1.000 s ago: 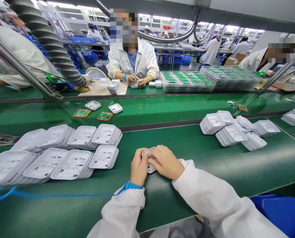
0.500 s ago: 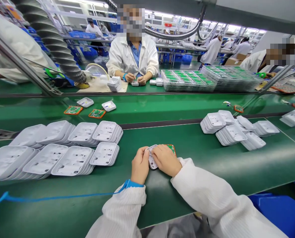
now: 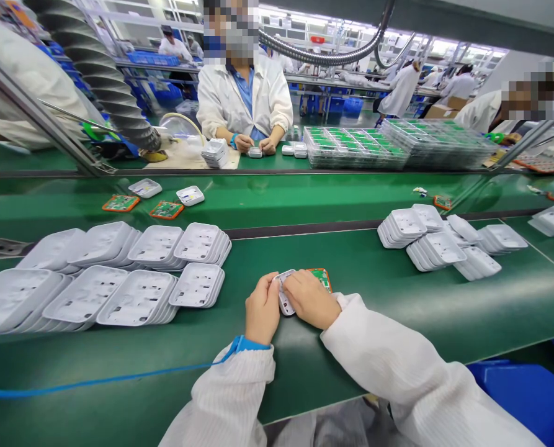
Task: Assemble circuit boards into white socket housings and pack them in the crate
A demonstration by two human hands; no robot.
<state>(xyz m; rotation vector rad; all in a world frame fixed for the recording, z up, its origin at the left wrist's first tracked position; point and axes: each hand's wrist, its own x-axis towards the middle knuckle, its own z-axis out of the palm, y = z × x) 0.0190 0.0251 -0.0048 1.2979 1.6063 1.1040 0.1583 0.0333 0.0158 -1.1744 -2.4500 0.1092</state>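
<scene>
A small white plastic shell [image 3: 286, 302] with dark slots sits between my hands, low over the green bench. My left hand [image 3: 263, 308] is closed around its left edge. Over the shell's upper right side, my right hand [image 3: 310, 299] bends with fingers drawn together and tips down inside it. Whatever those fingertips pinch, if anything, is hidden. Just beyond the right hand lies a green circuit board [image 3: 322, 278] with an orange edge, partly covered by that hand. A blue band [image 3: 249, 344] with a cord circles my left wrist.
Stacked white shells [image 3: 134, 298] fill the bench's left, with more shell stacks [image 3: 437, 245] at right. Beyond a dark rail, a green belt [image 3: 277, 202] carries boards and shells. A co-worker [image 3: 246, 102] sits opposite, beside trays of boards [image 3: 355, 149]. A blue bin [image 3: 525, 397] stands lower right.
On the far belt, the boards and white shells have shifted left. My hands stay almost in place on the shell. The view has tilted slightly, and the blue cord hangs straighter.
</scene>
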